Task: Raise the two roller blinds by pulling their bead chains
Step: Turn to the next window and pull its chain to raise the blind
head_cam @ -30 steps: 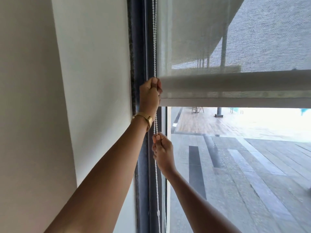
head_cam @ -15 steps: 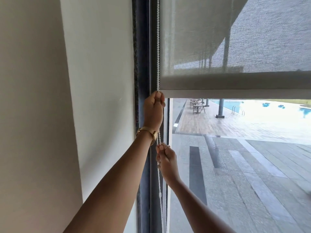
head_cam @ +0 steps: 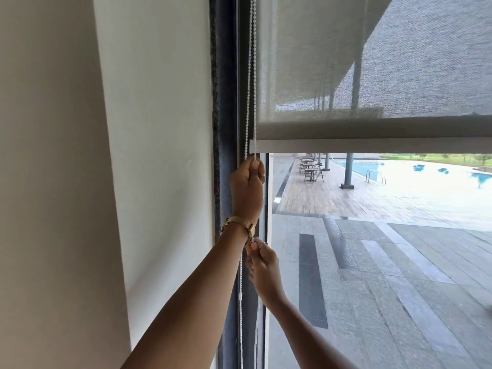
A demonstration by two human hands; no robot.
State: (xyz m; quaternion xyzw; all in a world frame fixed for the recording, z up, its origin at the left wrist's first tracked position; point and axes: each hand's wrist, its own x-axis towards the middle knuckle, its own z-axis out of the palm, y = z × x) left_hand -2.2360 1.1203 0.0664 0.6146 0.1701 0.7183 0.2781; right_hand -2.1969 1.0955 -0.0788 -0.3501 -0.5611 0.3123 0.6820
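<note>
Wall (head_cam: 149, 129) fills the left; dark window frame (head_cam: 226, 102) runs vertically beside it, glass to the right.

Blind (head_cam: 372, 62): thin see-through mesh, covers the upper part of the glass. Bottom bar (head_cam: 372, 145) sits level just above the upper hand, so roughly half raised; more travel needed. Only one blind in view, can't tell the state of the second.

Left hand (head_cam: 247, 193), watch (head_cam: 241, 225) on the wrist: fist closed around the chain (head_cam: 251, 75), right under the bar's left end. Right hand (head_cam: 262, 265): lower, just below the left wrist, fingers pinched shut on what looks like the same strand, though the contact itself is partly hidden.

Chain: two strands of small white beads hang between frame and blind edge. The other strand runs free down the left of the forearm with a connector (head_cam: 240, 296) on it.

Handling, my read:
- Chain is light, limp, thin plastic; takes tension only and snaps if yanked.
- Beads give a positive hold, so a pinch or fist won't slip much.
- Take it high on the pull strand, haul straight down along the frame, hand over hand.
- Pulling at an angle risks jumping the clutch.
- Connector may stop at the top; watch it.
</note>
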